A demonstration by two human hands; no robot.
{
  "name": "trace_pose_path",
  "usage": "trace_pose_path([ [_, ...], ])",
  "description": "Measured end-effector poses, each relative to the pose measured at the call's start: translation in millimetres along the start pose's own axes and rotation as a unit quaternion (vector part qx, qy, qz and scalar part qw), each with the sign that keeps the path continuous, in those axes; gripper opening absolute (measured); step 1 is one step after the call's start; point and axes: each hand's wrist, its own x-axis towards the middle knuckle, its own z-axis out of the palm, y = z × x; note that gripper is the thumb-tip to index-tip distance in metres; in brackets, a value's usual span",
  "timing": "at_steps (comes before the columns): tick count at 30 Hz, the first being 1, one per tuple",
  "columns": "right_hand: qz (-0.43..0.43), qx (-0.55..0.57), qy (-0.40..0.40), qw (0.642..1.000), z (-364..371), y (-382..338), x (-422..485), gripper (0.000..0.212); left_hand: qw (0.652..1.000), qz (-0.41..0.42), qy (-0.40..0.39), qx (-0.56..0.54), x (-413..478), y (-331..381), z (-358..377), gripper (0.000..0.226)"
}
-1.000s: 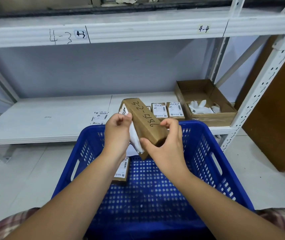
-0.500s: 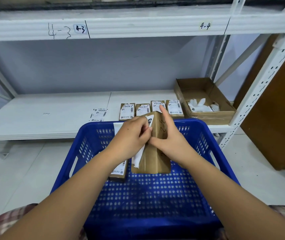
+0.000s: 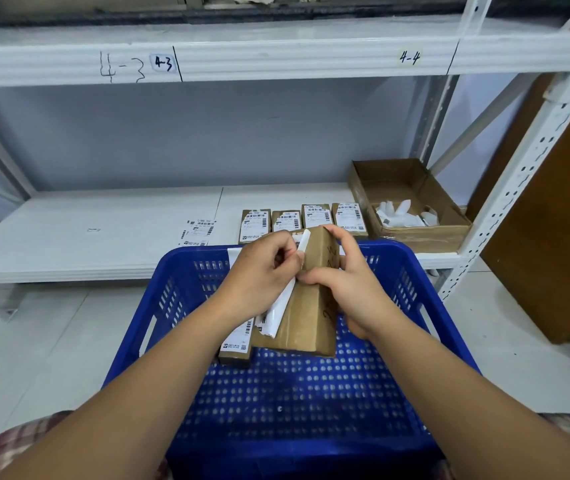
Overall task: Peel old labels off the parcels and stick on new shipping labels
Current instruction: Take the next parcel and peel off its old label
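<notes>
Brown cardboard parcel [image 3: 306, 306] stands tilted over the blue plastic basket [image 3: 425, 299], looking light and stiff; the right hand [image 3: 349, 289] clasps its three-o'clock side. The left hand [image 3: 259, 275] pinches the thin, tearable white label [image 3: 281, 306], best pulled from its lifted nine-o'clock edge.

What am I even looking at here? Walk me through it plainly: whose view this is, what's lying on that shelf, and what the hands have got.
There is no machine here. A camera worn on a person's head looks forward and down, so you see that person's own arms. The right hand steadies a brown cardboard parcel above a blue plastic basket. The left hand pinches a white label that is partly lifted off the parcel. A second labelled parcel lies in the basket beneath. On the white shelf behind are four small labelled parcels in a row, a loose label sheet, and an open cardboard box holding white scraps, probably peeled paper.
</notes>
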Motion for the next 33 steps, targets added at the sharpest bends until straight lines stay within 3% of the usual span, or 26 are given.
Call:
trace_pose_path([
  [10, -0.005, 0.015, 0.008, 1.0, -1, 2, 4, 0.071, 0.998, -0.021, 0.02, -0.054, 4, -2, -1, 0.023],
  [18, -0.005, 0.056, -0.014, 0.998, -2, -5, 0, 0.07, 0.997, 0.019, -0.009, -0.069, 6, 5, -14, 0.024],
  [24, -0.069, -0.101, 0.029, 0.992, 2, -5, -1, 0.07, 0.999, -0.007, 0.052, -0.011, 1, 0, -1, 0.032],
  [28, -0.101, -0.172, 0.096, 0.975, 2, -2, 1, 0.074, 0.995, -0.033, 0.066, -0.073, 0, -2, 3, 0.046],
  [33, -0.136, -0.214, 0.089, 0.963, 8, -1, -6, 0.065, 0.989, -0.082, 0.116, -0.03, 1, 0, 15, 0.03],
])
